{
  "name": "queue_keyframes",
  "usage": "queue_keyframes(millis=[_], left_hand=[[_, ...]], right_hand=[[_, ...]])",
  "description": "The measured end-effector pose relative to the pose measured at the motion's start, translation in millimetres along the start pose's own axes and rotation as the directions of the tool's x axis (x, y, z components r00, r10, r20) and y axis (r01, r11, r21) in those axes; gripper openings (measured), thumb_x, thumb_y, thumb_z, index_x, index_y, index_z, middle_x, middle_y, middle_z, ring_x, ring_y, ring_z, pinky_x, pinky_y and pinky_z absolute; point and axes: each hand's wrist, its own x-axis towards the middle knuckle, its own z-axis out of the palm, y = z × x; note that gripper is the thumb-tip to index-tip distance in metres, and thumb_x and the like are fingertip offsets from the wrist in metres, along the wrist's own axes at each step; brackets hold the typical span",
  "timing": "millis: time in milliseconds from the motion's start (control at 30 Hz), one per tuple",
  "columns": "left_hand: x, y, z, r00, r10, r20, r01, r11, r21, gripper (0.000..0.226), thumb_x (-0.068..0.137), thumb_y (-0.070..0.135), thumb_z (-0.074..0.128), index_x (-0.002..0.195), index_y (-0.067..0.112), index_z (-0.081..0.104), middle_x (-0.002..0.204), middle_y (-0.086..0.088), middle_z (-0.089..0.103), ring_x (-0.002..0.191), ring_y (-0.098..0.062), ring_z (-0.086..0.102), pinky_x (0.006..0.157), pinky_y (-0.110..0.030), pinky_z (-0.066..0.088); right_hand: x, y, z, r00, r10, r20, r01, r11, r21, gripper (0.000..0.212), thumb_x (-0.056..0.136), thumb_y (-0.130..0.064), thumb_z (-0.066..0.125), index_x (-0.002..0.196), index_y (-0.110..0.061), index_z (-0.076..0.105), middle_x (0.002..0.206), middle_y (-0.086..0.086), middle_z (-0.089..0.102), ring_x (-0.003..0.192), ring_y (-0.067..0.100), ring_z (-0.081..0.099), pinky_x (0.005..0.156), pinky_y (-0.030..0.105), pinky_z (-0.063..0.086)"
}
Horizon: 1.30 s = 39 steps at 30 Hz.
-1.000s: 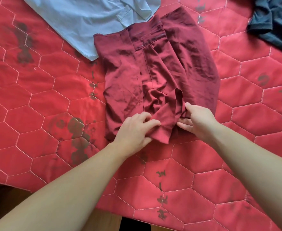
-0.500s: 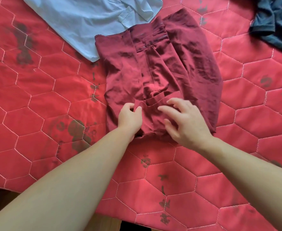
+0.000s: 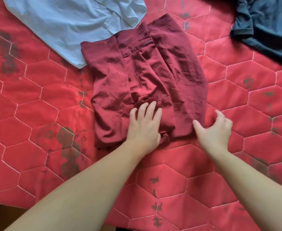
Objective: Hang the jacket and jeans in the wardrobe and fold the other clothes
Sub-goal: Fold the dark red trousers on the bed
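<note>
Surface: we saw a red quilted bedcover (image 3: 36, 100).
On it: we found a maroon garment (image 3: 153, 77), a pale blue shirt (image 3: 66, 22) and a dark garment (image 3: 270, 25).

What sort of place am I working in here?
Probably a bedroom: clothes are being folded on a bed. A red quilted bedspread carries a maroon garment, a light blue shirt and a dark garment.

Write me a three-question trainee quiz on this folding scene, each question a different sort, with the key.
1. True or false: the left hand lies flat on the maroon garment.
2. Which garment overlaps the maroon one's far edge? A) the light blue shirt B) the dark blue garment
3. Fill in: the right hand is at the maroon garment's near-____ corner, over the red quilt.

Key: 1 true; 2 A; 3 right.
</note>
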Motion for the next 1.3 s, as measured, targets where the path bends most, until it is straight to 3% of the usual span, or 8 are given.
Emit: queue_keyframes(millis=[133,200,367,467,633,900,1100,1300], left_hand=[[8.0,26.1,-7.1,0.999,0.036,0.011,-0.034,0.989,-0.146,0.07,0.079,0.039,0.063,0.144,0.022,0.043,0.156,-0.003,0.03,0.138,-0.026,0.031,0.109,-0.048,0.027],[15.7,34.6,-14.2,0.977,-0.1,0.189,0.171,0.896,-0.41,0.065,0.089,0.047,0.055,0.148,0.028,0.035,0.159,0.003,0.023,0.144,-0.02,0.019,0.115,-0.044,0.018],[36.3,27.2,-45.0,0.878,-0.266,0.398,0.434,0.093,-0.896,0.043,0.093,0.046,0.057,0.132,0.028,0.057,0.133,0.005,0.059,0.122,-0.007,0.052,0.108,-0.029,0.037],[47.2,9.6,-60.2,0.806,-0.227,0.547,0.469,-0.32,-0.823,0.022,0.093,0.046,0.058,0.091,0.025,0.065,0.087,0.007,0.067,0.087,-0.013,0.064,0.088,-0.033,0.051],[51.1,-17.6,-46.5,0.8,-0.327,0.503,0.528,-0.014,-0.849,0.014,0.09,0.022,0.065,0.077,0.016,0.061,0.059,0.005,0.054,0.052,-0.012,0.048,0.045,-0.017,0.036],[45.9,-31.3,-28.8,0.733,-0.376,0.567,0.527,-0.212,-0.823,0.011,0.09,0.023,0.063,0.09,0.014,0.068,0.082,0.001,0.07,0.076,-0.015,0.064,0.066,-0.028,0.049],[93.9,-30.8,-41.3,0.779,-0.576,0.248,0.468,0.27,-0.842,0.043,0.079,0.022,0.069,0.121,0.021,0.056,0.113,-0.005,0.067,0.105,-0.027,0.059,0.086,-0.03,0.044],[135.0,-48.4,-48.3,0.824,-0.554,0.122,0.417,0.445,-0.793,0.036,0.085,0.021,0.057,0.12,0.026,0.058,0.11,-0.006,0.067,0.104,-0.027,0.06,0.093,-0.036,0.047]], right_hand=[[7.7,-10.3,0.0,0.954,0.157,0.254,-0.24,0.909,0.34,0.055,0.078,-0.023,0.075,0.124,-0.015,0.047,0.085,0.006,0.067,0.071,0.021,0.064,0.075,0.037,0.052],[8.6,-22.8,4.0,0.916,0.184,0.357,-0.346,0.813,0.469,0.048,0.08,-0.008,0.07,0.122,-0.014,0.046,0.072,0.008,0.065,0.054,0.018,0.056,0.056,0.033,0.046],[-13.1,-67.7,2.3,0.934,-0.252,0.254,0.149,0.919,0.364,0.017,0.082,-0.009,0.056,0.099,-0.011,0.052,0.061,-0.006,0.049,0.051,0.006,0.042,0.05,0.019,0.034],[-35.1,-86.4,7.2,0.743,-0.546,0.387,0.525,0.834,0.168,0.041,0.084,-0.013,0.05,0.123,-0.019,0.043,0.084,-0.003,0.061,0.077,0.022,0.058,0.063,0.034,0.039],[-50.8,-83.1,24.3,0.566,-0.576,0.589,0.771,0.623,-0.132,0.054,0.087,-0.017,0.045,0.139,-0.019,0.03,0.111,0.005,0.059,0.099,0.036,0.06,0.071,0.039,0.041],[-51.3,-61.2,28.7,0.488,-0.549,0.678,0.809,0.577,-0.115,0.076,0.086,-0.02,0.043,0.152,-0.032,0.007,0.119,0.0,0.057,0.097,0.033,0.06,0.072,0.038,0.042],[-41.6,-66.7,33.1,0.448,-0.555,0.701,0.828,0.553,-0.091,0.072,0.086,-0.025,0.043,0.15,-0.033,0.01,0.11,0.003,0.061,0.098,0.032,0.059,0.07,0.036,0.038],[5.1,-95.8,28.6,0.712,-0.575,0.403,0.583,0.804,0.118,0.018,0.089,-0.033,0.06,0.106,-0.028,0.061,0.088,-0.007,0.069,0.08,0.013,0.06,0.076,0.027,0.044]])
